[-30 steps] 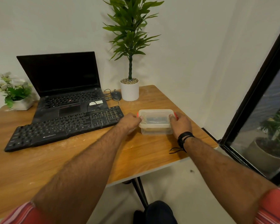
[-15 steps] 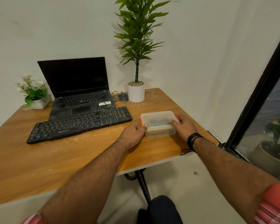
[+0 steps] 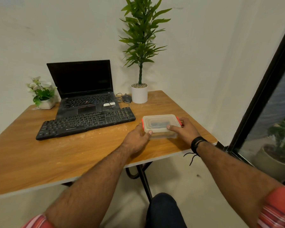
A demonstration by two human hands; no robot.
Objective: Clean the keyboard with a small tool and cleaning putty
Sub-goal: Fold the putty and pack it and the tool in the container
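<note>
From the head camera, a clear plastic box with a lid and red clips sits on the wooden table, near its right edge. Something dark and blue shows through the lid. It may be the cleaning putty, but it is too blurry to tell. No small tool can be seen.

The left hand holds the left end of the box. Its thumb is curled over the near corner of the lid. The right hand holds the right end, next to a red clip, and its thumb lies on top of the lid. Both hands are wrapped on the box, one at each end.

The black keyboard lies just to the left of the box, and they do not touch. Pale crumbs and dust lie on the table in front of it. A laptop stands open behind the keyboard. A mouse and a tall plant in a white pot are at the back. A small flower pot is on the far left.

I think the person is about to open the box. The clips may snap up fast. Then the box could jump or slide, and it is close to the table edge, so it could fall. If the lid sticks and gets a hard pull, the things inside could spill out.
</note>
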